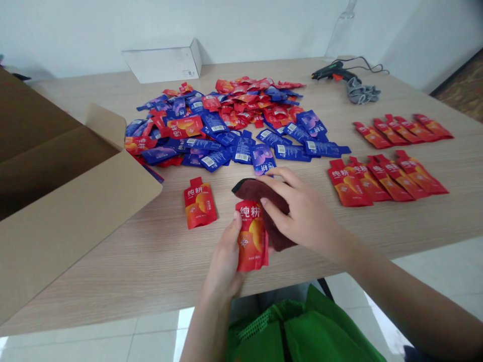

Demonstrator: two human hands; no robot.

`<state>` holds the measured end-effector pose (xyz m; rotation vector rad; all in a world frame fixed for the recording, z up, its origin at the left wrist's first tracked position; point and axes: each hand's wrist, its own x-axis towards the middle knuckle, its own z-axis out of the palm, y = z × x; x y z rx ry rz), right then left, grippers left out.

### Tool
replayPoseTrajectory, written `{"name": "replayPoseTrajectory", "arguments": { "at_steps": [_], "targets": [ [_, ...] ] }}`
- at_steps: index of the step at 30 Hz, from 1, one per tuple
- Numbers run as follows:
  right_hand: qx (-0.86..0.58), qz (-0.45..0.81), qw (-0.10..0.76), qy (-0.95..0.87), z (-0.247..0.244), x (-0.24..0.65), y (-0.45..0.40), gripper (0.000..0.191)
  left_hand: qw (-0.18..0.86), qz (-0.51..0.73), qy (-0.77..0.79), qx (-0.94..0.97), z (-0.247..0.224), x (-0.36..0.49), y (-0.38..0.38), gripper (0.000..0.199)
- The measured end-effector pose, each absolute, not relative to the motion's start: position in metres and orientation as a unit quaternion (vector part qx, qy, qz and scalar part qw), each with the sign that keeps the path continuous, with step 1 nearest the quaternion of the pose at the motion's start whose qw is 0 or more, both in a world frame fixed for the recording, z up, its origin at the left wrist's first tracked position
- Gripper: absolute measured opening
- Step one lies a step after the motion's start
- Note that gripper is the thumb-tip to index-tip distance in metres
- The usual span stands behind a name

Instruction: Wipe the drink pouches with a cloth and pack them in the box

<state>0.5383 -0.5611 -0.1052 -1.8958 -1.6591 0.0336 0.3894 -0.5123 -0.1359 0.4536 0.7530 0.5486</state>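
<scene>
Near the table's front edge, my left hand is closed around a red pouch with white lettering and orange fruit printed on it. My right hand grips a dark brown cloth, which lies against the pouch's upper right side. To the left, a single red pouch rests on the table. Just beyond my hands spreads a mixed pile of red pouches and blue pouches. At the right, more red pouches overlap in two rows.
An open cardboard box takes up the left side, its flaps reaching over the table. Along the back are a white box, a black glue gun with its cord, a grey cloth and a clear bottle.
</scene>
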Motion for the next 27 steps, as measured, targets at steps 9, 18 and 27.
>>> {"name": "replayPoseTrajectory", "arguments": {
  "at_steps": [9, 18, 27],
  "targets": [
    [-0.679, -0.072, 0.367, -0.632, -0.075, 0.536, -0.570, 0.044, 0.871, 0.300, 0.308, 0.237, -0.129, 0.390, -0.504, 0.034],
    [-0.638, 0.002, 0.240, -0.732, -0.109, 0.497, -0.579, 0.043, 0.864, 0.338, 0.310, 0.208, -0.108, 0.395, -0.484, 0.052],
    [-0.637, 0.027, 0.308, -0.706, -0.081, 0.520, -0.576, 0.042, 0.841, 0.371, 0.329, 0.216, -0.113, 0.397, -0.488, 0.043]
  ]
}}
